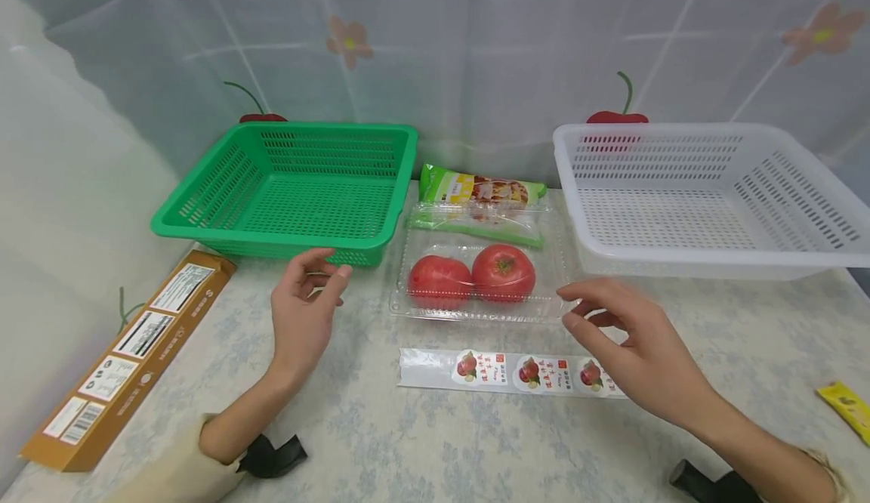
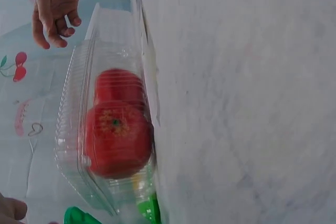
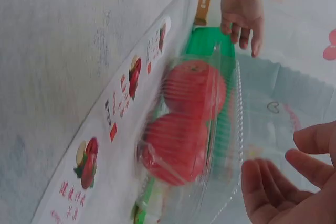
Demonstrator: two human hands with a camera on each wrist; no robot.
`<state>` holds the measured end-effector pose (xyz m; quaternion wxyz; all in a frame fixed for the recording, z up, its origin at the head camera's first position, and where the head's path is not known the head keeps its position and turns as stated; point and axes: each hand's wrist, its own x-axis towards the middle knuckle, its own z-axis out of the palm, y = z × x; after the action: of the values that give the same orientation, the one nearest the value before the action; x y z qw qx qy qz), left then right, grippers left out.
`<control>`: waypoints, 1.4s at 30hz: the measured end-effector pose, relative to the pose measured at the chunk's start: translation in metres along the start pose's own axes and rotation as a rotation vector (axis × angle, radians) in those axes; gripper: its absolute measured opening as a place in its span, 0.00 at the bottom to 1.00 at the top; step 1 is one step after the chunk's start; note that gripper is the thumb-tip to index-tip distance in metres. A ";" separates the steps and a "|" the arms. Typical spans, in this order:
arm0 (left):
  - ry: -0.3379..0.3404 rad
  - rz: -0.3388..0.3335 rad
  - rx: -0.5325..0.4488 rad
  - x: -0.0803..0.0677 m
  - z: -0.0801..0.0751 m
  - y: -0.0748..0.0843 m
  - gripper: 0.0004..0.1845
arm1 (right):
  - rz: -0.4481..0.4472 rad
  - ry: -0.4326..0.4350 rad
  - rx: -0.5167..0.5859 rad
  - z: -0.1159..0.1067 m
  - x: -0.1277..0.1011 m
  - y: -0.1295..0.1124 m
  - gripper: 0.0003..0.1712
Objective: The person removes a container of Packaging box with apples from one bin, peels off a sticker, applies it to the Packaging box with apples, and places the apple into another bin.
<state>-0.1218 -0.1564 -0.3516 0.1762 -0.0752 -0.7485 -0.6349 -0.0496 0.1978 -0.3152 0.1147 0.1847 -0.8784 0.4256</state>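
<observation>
Clear plastic box (image 1: 552, 261) sits mid-table, two tomatoes (image 1: 504, 273) inside it, side by side, stem visible on the right one. Clear plastic covers both.

Left hand (image 1: 304, 314): left of the box, apart from it, by the front edge of the green basket. Fingers loosely bent, thumb spread from them, nothing in its grasp. Right hand (image 1: 642, 344): right of the box and a bit nearer the wearer, fingertips just beside the box's edge. Fingers half curved, gap between thumb and fingers, holding nothing. It hides the right end of the sticker strip (image 1: 435, 369), which lies flat in front of the box; three round fruit labels show.

Green basket (image 1: 319, 205) is back-left of the box, white basket (image 1: 659, 220) back-right. Green food bag (image 1: 489, 189) lies at the back of the box, its lower part seen through the plastic. Long brown carton (image 1: 129, 367) is well to the left of the box, beyond the left hand. Small yellow packet (image 1: 846, 412) is well to the right of the box and nearer the wearer. Printed curtain (image 1: 489, 42) hangs behind the box.
</observation>
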 end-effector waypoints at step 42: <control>-0.880 -0.023 0.461 -0.041 0.024 -0.012 0.23 | -0.033 -0.553 -0.043 0.080 0.015 0.022 0.22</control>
<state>-0.0923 -0.1302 -0.3806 -0.1517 -0.2868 -0.8736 -0.3627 -0.0761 0.1439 -0.3746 -0.1188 0.3056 -0.8821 0.3383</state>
